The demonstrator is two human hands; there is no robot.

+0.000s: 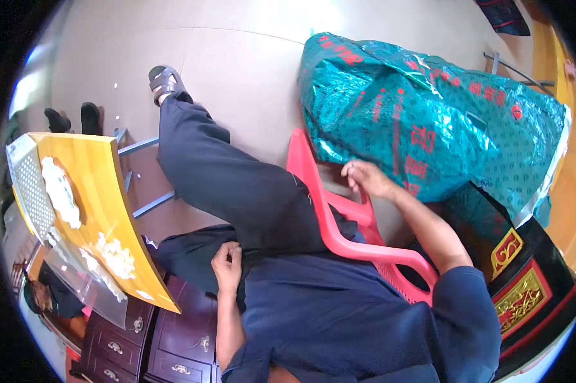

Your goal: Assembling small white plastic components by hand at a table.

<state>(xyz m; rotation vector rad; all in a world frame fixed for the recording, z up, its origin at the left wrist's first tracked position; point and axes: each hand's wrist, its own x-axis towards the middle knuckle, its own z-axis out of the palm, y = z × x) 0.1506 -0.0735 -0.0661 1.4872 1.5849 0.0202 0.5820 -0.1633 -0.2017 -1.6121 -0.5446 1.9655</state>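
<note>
Both hands idle, wrapping in place

The left hand [227,260] curls at the dark trousers [240,185]; the right hand [368,180] bends loosely beside the teal wrapping [377,108]. Whether either pinches anything, I cannot tell. No handling appears under way; what is done or left doesn't show. The wrapping hides its contents

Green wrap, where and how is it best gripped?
Probably pinch the green wrap by its near edge, coming from the person's side: the right hand appears close there, and the wrap looks thin and crumpled, its folds offering something to pinch.
</note>
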